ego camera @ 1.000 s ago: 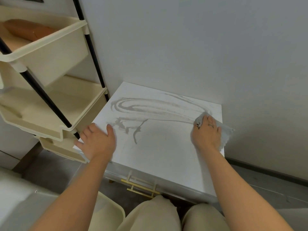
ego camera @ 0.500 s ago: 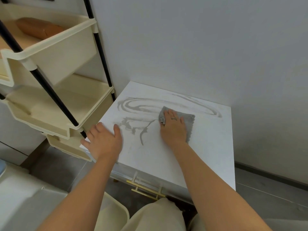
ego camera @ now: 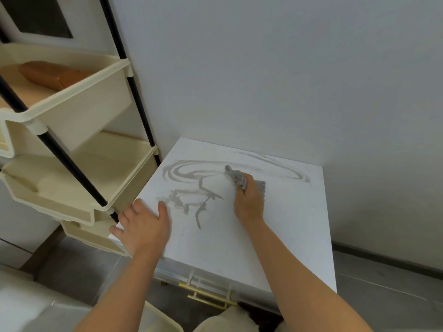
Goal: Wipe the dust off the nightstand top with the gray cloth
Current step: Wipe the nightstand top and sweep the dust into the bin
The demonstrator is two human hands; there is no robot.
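The white nightstand top (ego camera: 290, 226) stands against the wall, streaked with gray dust swirls (ego camera: 184, 174) across its far and left parts. My right hand (ego camera: 249, 200) presses the gray cloth (ego camera: 236, 176) flat on the middle of the top, the cloth bunched over my fingers. My left hand (ego camera: 143, 224) lies flat on the front left corner of the top, fingers spread, holding nothing.
A cream tiered rack (ego camera: 79, 164) with black poles stands tight against the nightstand's left side; a brown object (ego camera: 48, 75) lies on its upper shelf. A gold drawer handle (ego camera: 211, 295) sticks out below the front edge. Gray floor lies to the right.
My right hand with the cloth swept from the right edge leftward to the middle, then edged up toward the dust swirls. My left hand stayed on the corner.
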